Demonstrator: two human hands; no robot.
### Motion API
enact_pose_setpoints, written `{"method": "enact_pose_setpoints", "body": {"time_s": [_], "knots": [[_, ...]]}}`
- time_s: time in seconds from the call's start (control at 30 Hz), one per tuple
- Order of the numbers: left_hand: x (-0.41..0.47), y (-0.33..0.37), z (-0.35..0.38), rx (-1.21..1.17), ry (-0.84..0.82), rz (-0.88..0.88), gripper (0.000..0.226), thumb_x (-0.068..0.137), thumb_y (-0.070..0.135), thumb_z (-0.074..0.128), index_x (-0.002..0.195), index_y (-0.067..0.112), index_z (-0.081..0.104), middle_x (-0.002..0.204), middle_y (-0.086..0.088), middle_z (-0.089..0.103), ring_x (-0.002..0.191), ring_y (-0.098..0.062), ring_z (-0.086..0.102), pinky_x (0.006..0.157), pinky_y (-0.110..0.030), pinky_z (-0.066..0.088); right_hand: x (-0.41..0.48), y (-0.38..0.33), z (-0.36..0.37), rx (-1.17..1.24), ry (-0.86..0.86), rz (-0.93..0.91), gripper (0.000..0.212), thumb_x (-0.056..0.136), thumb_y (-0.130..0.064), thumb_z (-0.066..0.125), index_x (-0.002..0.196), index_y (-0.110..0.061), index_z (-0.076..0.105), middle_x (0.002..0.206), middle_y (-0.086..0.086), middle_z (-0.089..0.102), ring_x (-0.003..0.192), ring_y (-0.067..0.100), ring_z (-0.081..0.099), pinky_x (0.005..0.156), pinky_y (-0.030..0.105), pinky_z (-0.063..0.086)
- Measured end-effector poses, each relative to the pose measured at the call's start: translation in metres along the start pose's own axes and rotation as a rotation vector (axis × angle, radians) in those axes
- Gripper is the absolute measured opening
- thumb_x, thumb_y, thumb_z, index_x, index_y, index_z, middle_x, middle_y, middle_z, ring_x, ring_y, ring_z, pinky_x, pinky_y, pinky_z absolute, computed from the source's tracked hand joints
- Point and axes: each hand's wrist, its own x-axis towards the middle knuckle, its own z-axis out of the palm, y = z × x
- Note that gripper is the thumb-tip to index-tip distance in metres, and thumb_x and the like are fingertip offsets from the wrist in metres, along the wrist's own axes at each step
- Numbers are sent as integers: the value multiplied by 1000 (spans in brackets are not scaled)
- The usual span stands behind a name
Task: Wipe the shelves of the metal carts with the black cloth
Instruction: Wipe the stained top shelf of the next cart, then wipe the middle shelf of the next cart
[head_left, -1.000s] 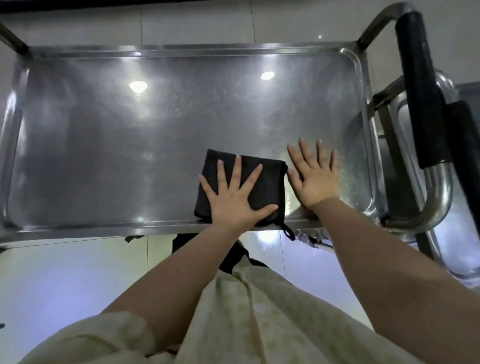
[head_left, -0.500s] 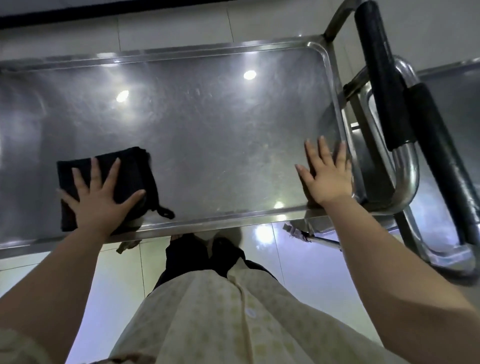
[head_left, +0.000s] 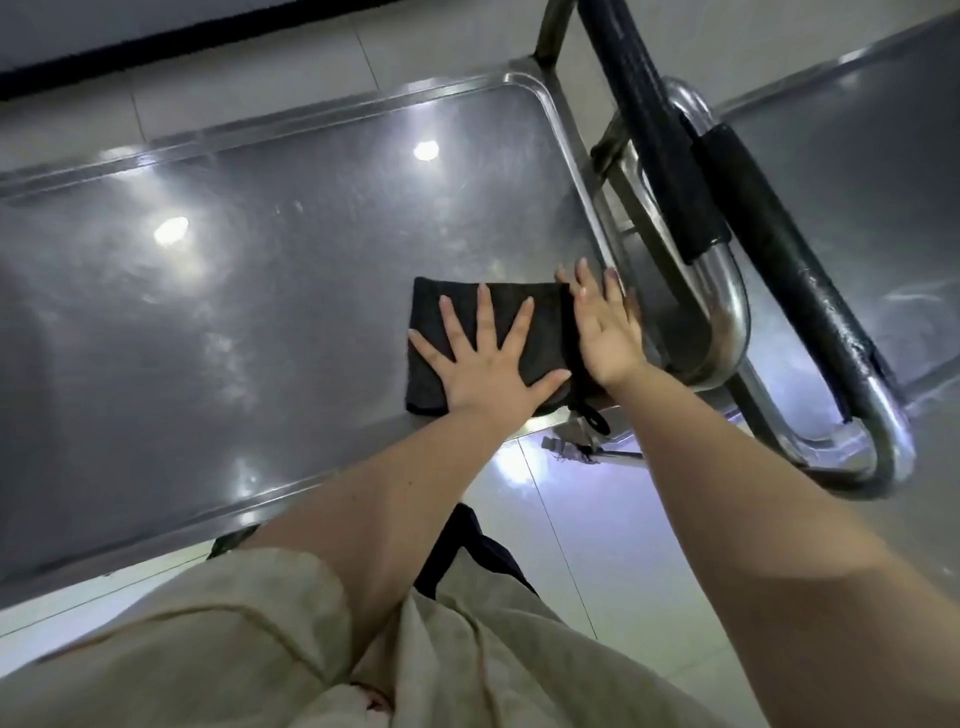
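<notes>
On the steel shelf (head_left: 260, 291), folded black cloth (head_left: 436, 332) lies under the flat left hand (head_left: 488, 364)

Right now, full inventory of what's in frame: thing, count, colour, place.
cloth: 1, black, folded flat on the shelf near its right end, by the near rim
cloth loop: 1, black, hanging over the near rim
cart shelf: 1, bare steel, fills the left and centre
push handles: 2, steel tube with black grips, right of the shelf
second cart shelf: 1, steel, far right
floor: pale glossy tiles, below
left hand: flat, fingers spread, pressing the cloth
right hand: flat, at the cloth's right edge
</notes>
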Motion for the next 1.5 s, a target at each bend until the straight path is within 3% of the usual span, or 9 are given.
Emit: {"method": "enact_pose_setpoints", "body": {"time_s": [0.13, 0.3, 0.4, 0.47, 0.63, 0.8, 1.13, 1.27, 1.5], "knots": [[-1, 9, -3, -30, -16, -10, 86, 82, 86, 18, 151, 46, -15, 161, -4, -28, 142, -45, -29, 103, -76, -16, -7, -9, -20, 391, -17, 171, 47, 103, -52, 29, 150, -48, 26, 165, -4, 6, 151, 21, -9, 120, 42, -6], [10, -25, -38, -105, 204, 84, 50, 98, 36, 48, 147, 29, 39, 157, -6, 29, 142, -33, 23, 112, -54, 21, -7, -23, -15, 52, 69, -51, 53, 100, -32, 53, 150, -29, 36, 161, -6, 25, 151, 22, 4, 120, 51, 0], [38, -53, -46, -1, 184, 188, 53, 103, 29, 41, 152, 17, 29, 161, -8, 22, 148, -33, 14, 119, -48, 13, 1, -30, -1, -116, 44, -85, 55, 97, -31, 56, 149, -23, 37, 157, -2, 31, 150, 23, 10, 120, 51, -1], [49, -66, -45, 34, 95, 248, 54, 106, 35, 33, 155, 15, 22, 163, -7, 18, 150, -30, 8, 121, -49, 5, 2, -37, 0, -151, 90, -80, 51, 96, -29, 57, 144, -20, 43, 151, 2, 39, 143, 28, 24, 119, 48, 12], [37, -70, -44, 11, 213, 331, 43, 104, 30, 41, 144, 14, 43, 137, -9, 50, 127, -30, 40, 107, -39, 27, 11, -52, -10, -208, 57, -25, 38, 91, -27, 64, 127, -21, 53, 131, 6, 54, 125, 31, 41, 100, 41, 33], [32, -66, -71, 50, 215, 308, 20, 103, 20, 44, 116, 7, 52, 121, -13, 49, 115, -31, 43, 94, -39, 38, 8, -68, -33, -224, 50, -109, 28, 87, -21, 70, 111, -12, 62, 115, 12, 59, 115, 32, 48, 93, 39, 43], [-46, -150, -192, 48, 605, 291, 23, 93, 17, 45, 106, 6, 61, 100, -15, 60, 91, -36, 52, 73, -38, 32, -46, -198, -94, -154, 244, -468, 16, 86, -14, 68, 87, -24, 56, 95, 2, 62, 94, 26, 55, 82, 44, 48], [-97, -184, -247, 83, 781, 290, 22, 80, -1, 63, 101, 4, 61, 92, -16, 60, 82, -36, 53, 71, -38, 35, -83, -262, -119, -184, 385, -537, 10, 88, -19, 68, 98, -19, 65, 98, 0, 62, 100, 25, 53, 87, 43, 46], [-202, -245, -260, 140, 979, 254, 15, 81, 2, 73, 93, 4, 64, 84, -17, 61, 73, -37, 59, 66, -38, 45, -172, -324, -102, -260, 426, -717, 17, 91, -21, 65, 106, -14, 61, 109, 4, 61, 107, 28, 49, 91, 37, 39]]}}
